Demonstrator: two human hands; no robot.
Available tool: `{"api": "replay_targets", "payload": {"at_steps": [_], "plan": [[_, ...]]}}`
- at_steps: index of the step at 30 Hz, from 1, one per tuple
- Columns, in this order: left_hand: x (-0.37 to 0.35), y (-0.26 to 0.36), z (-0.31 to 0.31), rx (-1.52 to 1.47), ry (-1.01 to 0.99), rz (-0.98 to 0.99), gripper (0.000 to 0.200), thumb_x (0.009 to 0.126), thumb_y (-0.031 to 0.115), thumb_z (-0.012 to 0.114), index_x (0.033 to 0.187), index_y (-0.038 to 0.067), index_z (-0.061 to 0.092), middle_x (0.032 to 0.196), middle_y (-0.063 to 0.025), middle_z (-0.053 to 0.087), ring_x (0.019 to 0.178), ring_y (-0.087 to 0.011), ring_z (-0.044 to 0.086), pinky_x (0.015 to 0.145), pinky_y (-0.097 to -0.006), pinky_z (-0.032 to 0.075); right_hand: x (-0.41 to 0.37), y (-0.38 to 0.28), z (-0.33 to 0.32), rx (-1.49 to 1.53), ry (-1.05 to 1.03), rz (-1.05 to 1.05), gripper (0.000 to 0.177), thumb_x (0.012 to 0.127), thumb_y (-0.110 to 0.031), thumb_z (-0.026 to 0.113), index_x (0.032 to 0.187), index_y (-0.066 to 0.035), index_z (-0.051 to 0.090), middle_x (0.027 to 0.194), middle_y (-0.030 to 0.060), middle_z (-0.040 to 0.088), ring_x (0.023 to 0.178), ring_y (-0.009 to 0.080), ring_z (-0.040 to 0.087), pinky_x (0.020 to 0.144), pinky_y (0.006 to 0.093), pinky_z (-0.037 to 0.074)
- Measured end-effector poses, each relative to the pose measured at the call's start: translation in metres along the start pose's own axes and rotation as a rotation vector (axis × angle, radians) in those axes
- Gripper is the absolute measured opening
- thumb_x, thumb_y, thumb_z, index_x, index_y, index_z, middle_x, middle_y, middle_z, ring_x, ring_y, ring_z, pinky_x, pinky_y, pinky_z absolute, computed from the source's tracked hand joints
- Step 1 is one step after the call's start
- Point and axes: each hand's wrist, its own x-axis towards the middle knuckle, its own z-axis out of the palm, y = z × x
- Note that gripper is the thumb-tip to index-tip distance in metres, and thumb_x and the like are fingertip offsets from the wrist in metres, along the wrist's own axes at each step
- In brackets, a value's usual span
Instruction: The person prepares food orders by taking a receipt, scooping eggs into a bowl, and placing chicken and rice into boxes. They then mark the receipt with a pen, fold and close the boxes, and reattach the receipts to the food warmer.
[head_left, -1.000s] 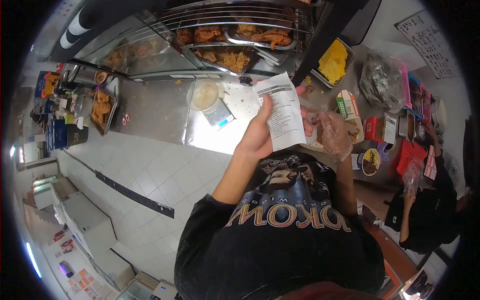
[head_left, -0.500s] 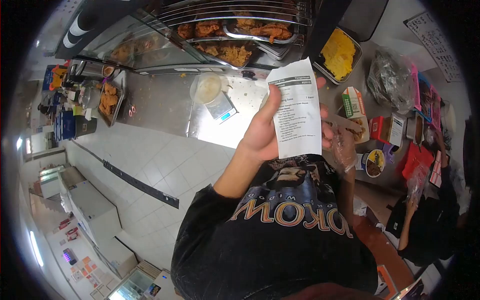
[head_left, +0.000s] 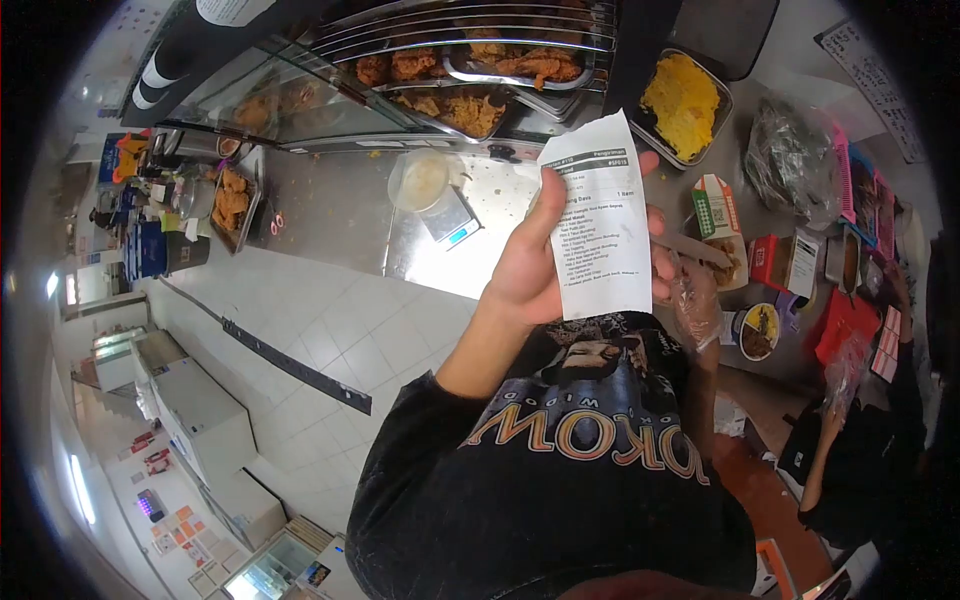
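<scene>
A printed paper receipt (head_left: pixel 600 235) is held upright before my chest. My left hand (head_left: pixel 528 265) grips it, thumb over its front edge and fingers behind, their tips showing past the right side. Close by on the right, my right hand (head_left: pixel 697 300) wears a clear plastic glove. Its fingers are partly hidden and blurred, and I cannot make out whether it holds anything. Just beyond it stands an open green, white and orange paper food box (head_left: pixel 716 215) with browned food in it. A round paper bowl (head_left: pixel 757 331) of food sits nearby.
A digital scale (head_left: pixel 462 235) with a clear tub (head_left: pixel 425 180) on it stands on the steel counter. Fried chicken fills the glass cabinet's racks (head_left: pixel 480 65). A tray of yellow food (head_left: pixel 680 105) lies behind. Another person's gloved hand (head_left: pixel 848 365) works at the far right.
My view has shifted slightly, so the surroundings sit a little farther right. The receipt stays in my left hand, and my gloved right hand remains beside it.
</scene>
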Motion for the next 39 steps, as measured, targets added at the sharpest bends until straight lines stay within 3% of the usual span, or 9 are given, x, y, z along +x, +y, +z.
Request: {"api": "replay_targets", "payload": {"at_steps": [4,13,19,22,25,28,31,34,39], "plan": [[0.002,0.001,0.002,0.013,0.022,0.008,0.091,0.098,0.071,0.036,0.163,0.010,0.016,0.126,-0.0221,0.056,0.112,-0.0473,0.061,0.097,-0.0618,0.051,0.003,-0.004,-0.004,-0.087,-0.041,0.018,0.024,0.100,-0.021,0.062,0.109,0.001,0.067,0.090,0.0119,0.071,0.083,0.0225,0.070,0.075,0.0348,0.054],[0.014,0.003,-0.008,0.044,0.038,-0.003,0.091,0.098,0.071,0.036,0.162,0.010,0.016,0.126,-0.0216,0.056,0.113,-0.0461,0.061,0.096,-0.0617,0.051,0.046,-0.024,-0.046,0.172,-0.175,0.118,0.031,0.104,-0.027,0.058,0.107,0.001,0.068,0.089,0.0138,0.070,0.081,0.0257,0.067,0.079,0.0370,0.051],[0.032,0.000,-0.014,0.021,0.034,-0.023,0.090,0.099,0.070,0.036,0.162,0.010,0.015,0.128,-0.0215,0.054,0.114,-0.0465,0.061,0.097,-0.0633,0.051,0.113,-0.027,-0.079,-0.136,0.076,0.163,0.045,0.102,-0.043,0.059,0.117,-0.001,0.069,0.097,0.0163,0.070,0.092,0.0283,0.068,0.085,0.0397,0.052],[0.042,-0.004,-0.014,-0.012,0.031,-0.018,0.091,0.099,0.070,0.036,0.162,0.009,0.014,0.128,-0.0216,0.054,0.113,-0.0470,0.061,0.097,-0.0634,0.050,0.161,0.041,-0.085,-0.296,-0.071,0.164,0.034,0.105,-0.028,0.058,0.116,0.002,0.067,0.097,0.0114,0.070,0.094,0.0187,0.065,0.087,0.0334,0.050],[0.051,-0.006,-0.016,-0.001,0.032,-0.015,0.091,0.099,0.070,0.037,0.162,0.009,0.014,0.128,-0.0217,0.054,0.112,-0.0473,0.061,0.097,-0.0633,0.050,0.166,0.050,-0.074,-0.249,0.003,0.176,0.036,0.103,-0.032,0.060,0.117,0.000,0.068,0.103,0.0160,0.071,0.100,0.0236,0.068,0.091,0.0355,0.050],[0.055,-0.009,-0.016,-0.004,0.052,-0.011,0.092,0.099,0.070,0.038,0.162,0.009,0.013,0.128,-0.0218,0.054,0.112,-0.0476,0.061,0.097,-0.0630,0.050,0.201,0.072,-0.065,-0.439,-0.384,0.389,0.056,0.100,-0.052,0.056,0.129,-0.005,0.065,0.123,0.0218,0.067,0.115,0.0382,0.064,0.102,0.0430,0.049],[0.056,-0.011,-0.015,-0.039,0.058,0.002,0.092,0.099,0.070,0.039,0.162,0.008,0.014,0.128,-0.0216,0.053,0.112,-0.0476,0.061,0.097,-0.0627,0.050,0.196,0.096,-0.051,-0.619,-0.434,0.269,0.055,0.102,-0.051,0.050,0.129,-0.006,0.066,0.127,0.0220,0.066,0.118,0.0393,0.063,0.103,0.0444,0.048],[0.060,-0.014,-0.015,-0.043,0.056,0.005,0.092,0.099,0.069,0.039,0.162,0.008,0.015,0.127,-0.0215,0.053,0.112,-0.0474,0.061,0.097,-0.0624,0.050,0.206,0.103,-0.043,-0.534,-0.465,0.135,0.040,0.101,-0.034,0.057,0.124,-0.002,0.066,0.125,0.0236,0.066,0.116,0.0388,0.064,0.099,0.0397,0.050],[0.064,-0.015,-0.016,-0.038,0.055,-0.008,0.091,0.099,0.069,0.039,0.162,0.009,0.016,0.127,-0.0209,0.054,0.112,-0.0462,0.062,0.097,-0.0621,0.051,0.228,0.086,-0.037,-0.619,-0.381,0.234,0.038,0.102,-0.029,0.053,0.127,-0.003,0.066,0.133,0.0236,0.062,0.124,0.0387,0.059,0.104,0.0419,0.048]]}}
